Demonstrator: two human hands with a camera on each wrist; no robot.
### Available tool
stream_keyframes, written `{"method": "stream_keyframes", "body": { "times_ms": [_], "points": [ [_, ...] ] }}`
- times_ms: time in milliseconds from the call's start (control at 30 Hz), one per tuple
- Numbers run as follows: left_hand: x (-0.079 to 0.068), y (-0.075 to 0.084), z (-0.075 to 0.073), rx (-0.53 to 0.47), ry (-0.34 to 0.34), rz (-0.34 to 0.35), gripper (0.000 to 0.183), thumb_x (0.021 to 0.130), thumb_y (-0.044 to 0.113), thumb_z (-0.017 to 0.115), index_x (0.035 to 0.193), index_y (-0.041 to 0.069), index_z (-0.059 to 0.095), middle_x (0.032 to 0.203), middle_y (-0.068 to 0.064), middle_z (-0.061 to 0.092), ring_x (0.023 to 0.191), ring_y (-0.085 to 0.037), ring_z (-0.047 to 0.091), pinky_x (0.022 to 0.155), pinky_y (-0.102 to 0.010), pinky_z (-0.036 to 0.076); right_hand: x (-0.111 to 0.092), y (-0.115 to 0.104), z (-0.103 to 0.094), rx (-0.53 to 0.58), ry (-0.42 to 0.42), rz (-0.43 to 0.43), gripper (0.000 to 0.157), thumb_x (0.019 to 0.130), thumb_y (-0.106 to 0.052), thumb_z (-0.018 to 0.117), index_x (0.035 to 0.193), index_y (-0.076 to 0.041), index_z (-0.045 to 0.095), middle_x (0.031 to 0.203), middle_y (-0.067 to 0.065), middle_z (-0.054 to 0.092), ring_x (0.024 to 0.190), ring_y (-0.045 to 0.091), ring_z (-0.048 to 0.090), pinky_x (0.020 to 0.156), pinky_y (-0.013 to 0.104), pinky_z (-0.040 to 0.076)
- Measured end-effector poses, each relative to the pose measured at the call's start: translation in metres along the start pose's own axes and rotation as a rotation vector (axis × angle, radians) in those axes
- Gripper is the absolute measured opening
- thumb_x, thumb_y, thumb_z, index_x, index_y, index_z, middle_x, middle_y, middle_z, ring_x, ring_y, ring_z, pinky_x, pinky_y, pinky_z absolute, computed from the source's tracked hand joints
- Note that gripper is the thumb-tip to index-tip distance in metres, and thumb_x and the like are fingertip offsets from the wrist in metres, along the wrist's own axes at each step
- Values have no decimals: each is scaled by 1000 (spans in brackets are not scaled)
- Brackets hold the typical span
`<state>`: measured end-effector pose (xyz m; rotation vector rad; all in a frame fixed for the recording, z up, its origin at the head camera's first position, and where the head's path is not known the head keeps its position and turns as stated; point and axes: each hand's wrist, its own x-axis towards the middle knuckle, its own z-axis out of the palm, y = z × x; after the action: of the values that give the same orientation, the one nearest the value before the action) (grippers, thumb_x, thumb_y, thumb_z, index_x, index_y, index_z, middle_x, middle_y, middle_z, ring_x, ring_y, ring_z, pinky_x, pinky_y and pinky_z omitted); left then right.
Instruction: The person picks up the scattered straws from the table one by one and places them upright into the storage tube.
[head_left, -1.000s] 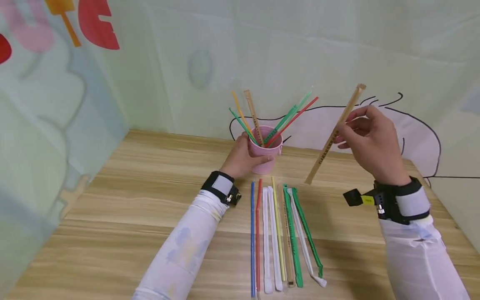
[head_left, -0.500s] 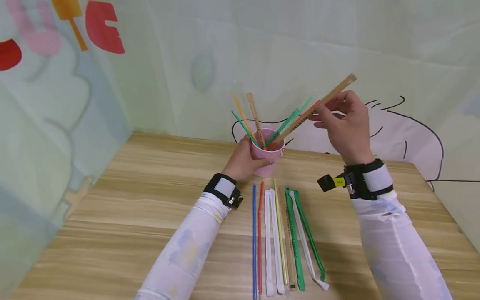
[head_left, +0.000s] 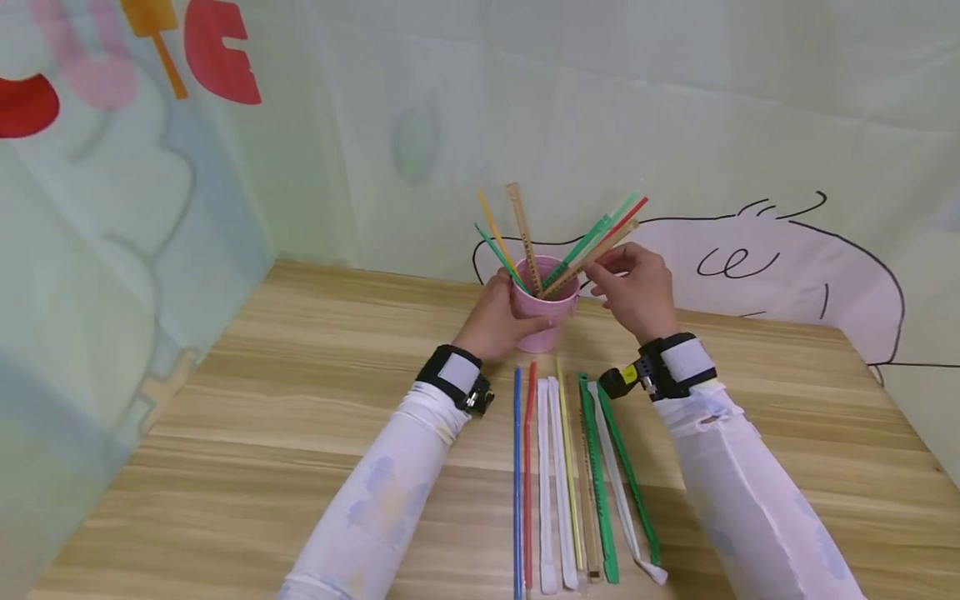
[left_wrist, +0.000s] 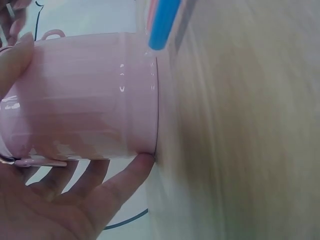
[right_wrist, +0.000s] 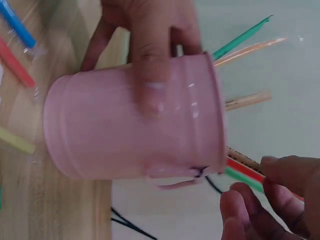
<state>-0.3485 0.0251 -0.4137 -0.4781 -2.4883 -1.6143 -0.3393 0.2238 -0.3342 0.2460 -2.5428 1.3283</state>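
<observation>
My left hand (head_left: pixel 491 321) grips a small pink bucket (head_left: pixel 561 310) from its left side, thumb across the front. The right hand (head_left: pixel 637 287) pinches a brown paper-wrapped straw (head_left: pixel 615 238) above the bucket's right rim. That straw leans right, its lower end inside the mouth. Also standing in the bucket are another brown wrapped straw (head_left: pixel 523 225), an orange straw (head_left: pixel 489 217), green straws (head_left: pixel 588 240) and a red straw (head_left: pixel 633 208). In the right wrist view, thumb and fingertips close on the wrapped straw (right_wrist: pixel 244 158) beside the rim. The bucket's base (left_wrist: pixel 150 105) stands at the tabletop in the left wrist view.
In front of the bucket lies a row of straws: a blue straw (head_left: pixel 517 475), a red straw (head_left: pixel 528 483), white wrapped straws (head_left: pixel 546 500), a yellow straw (head_left: pixel 570 467), a brown wrapped straw (head_left: pixel 588 500) and green wrapped straws (head_left: pixel 633 483). A printed backdrop (head_left: pixel 337 167) rises behind the wooden table (head_left: pixel 300 417).
My right hand has moved left and down, carrying the brown wrapped straw from the air on the right into the bucket. The left hand keeps its hold on the bucket.
</observation>
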Motion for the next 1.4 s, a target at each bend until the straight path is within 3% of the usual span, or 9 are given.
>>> {"method": "stream_keyframes", "body": {
  "times_ms": [133,300,567,800,900,1100,1233,1400],
  "points": [
    [0,0,1,1,-3,-9,84,76,28,83,140,6,34,132,-11,47,117,-14,45,104,-37,41,-1,7,3,-88,-33,48,32,90,-38,67,87,-6,66,90,11,71,66,17,64,52,25,48],
    [0,1,0,-4,-12,-7,84,77,28,83,141,6,33,132,-10,46,118,-14,45,103,-36,41,-3,9,1,-80,-40,29,35,91,-41,66,86,-6,64,89,10,71,65,17,64,52,25,49],
    [-1,0,-2,-16,-7,-14,84,77,27,83,141,7,32,134,-9,46,118,-13,45,103,-35,40,-9,1,-9,-9,-11,-52,38,89,-44,68,87,-7,60,87,7,66,68,18,63,54,26,46],
    [-5,0,-5,-20,-8,-1,85,76,26,84,141,6,33,133,-10,47,117,-13,45,103,-35,40,-22,9,-6,130,-37,-9,53,83,-50,72,104,-7,50,104,5,54,92,20,56,71,35,46],
    [-8,0,-6,-26,-12,-4,85,76,27,84,141,7,32,133,-10,46,117,-12,45,103,-35,41,-26,13,2,186,-79,24,62,81,-47,74,118,-7,45,117,7,49,105,20,51,80,40,49],
    [-13,-1,-13,14,-6,-12,86,77,37,81,141,6,31,132,-11,46,116,-14,45,102,-37,42,-23,19,19,203,-242,46,91,80,-43,77,149,-13,25,140,15,37,123,28,40,94,53,47],
    [-16,-3,-14,18,-9,-6,86,77,33,82,141,7,32,133,-11,45,118,-14,44,103,-38,41,-22,23,31,151,-317,-10,92,83,-38,76,151,-9,21,143,18,36,128,31,36,97,58,44],
    [-21,-1,-15,26,-25,-12,82,77,22,82,140,7,33,132,-10,45,118,-14,44,105,-38,40,-25,24,42,128,-352,-56,82,83,-36,76,144,-5,30,140,16,41,126,26,36,102,59,37]
  ]
}}
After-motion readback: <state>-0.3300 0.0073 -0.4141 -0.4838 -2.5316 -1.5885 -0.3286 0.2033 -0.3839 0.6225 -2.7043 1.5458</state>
